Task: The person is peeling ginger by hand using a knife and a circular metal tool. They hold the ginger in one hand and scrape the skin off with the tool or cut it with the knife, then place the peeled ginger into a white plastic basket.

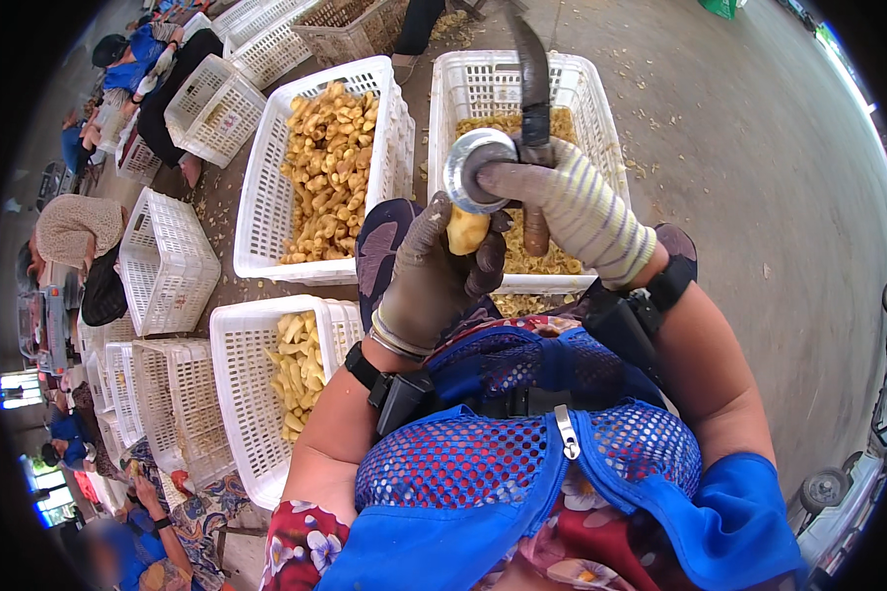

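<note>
My left hand (429,288), in a soiled glove, grips a pale, peeled-looking piece of ginger (467,235). Over the ginger's upper end sits a round metal cap-like tool (455,171), pinched under the fingers of my right hand (591,214). That same gloved hand also grasps a curved knife (534,74); its dark blade points away from me and its wooden handle comes out below the fingers. Whether the metal rim touches the ginger cannot be told. Both hands are above the near part of a white plastic crate (606,103) holding peel scraps (554,122).
Unpeeled ginger fills part of a white crate (260,221) ahead to the left. Nearer, another crate (238,399) holds pale peeled ginger (299,362). More crates (166,258) stand further left, among several seated people. Peel bits lie on the concrete floor (746,185).
</note>
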The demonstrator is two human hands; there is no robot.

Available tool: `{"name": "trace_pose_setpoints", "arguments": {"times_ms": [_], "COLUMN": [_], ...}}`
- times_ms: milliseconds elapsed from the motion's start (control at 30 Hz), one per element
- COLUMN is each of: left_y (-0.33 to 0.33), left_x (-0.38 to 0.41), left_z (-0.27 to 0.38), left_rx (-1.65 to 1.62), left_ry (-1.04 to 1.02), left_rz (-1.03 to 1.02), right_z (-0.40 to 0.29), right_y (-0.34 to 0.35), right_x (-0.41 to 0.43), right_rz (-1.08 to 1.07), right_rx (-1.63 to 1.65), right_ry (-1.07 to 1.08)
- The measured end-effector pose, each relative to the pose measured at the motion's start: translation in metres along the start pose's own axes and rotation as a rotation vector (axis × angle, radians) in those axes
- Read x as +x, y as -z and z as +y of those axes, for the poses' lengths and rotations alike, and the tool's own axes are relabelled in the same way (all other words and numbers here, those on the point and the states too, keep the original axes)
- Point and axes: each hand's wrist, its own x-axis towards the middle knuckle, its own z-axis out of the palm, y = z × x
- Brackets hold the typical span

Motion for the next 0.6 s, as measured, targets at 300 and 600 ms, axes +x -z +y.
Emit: {"name": "trace_pose_setpoints", "arguments": {"times_ms": [300, 600], "left_y": [0.017, 0.000], "left_x": [0.007, 0.002], "left_z": [0.000, 0.006], "left_rx": [0.147, 0.226], "left_ry": [-0.037, -0.069], "left_rz": [-0.211, 0.043], "right_z": [0.012, 0.012], "right_y": [0.000, -0.010], "right_x": [0.006, 0.008], "right_rz": [-0.131, -0.065], "right_rx": [0.309, 0.284], "right_ry": [-0.105, -0.069]}}
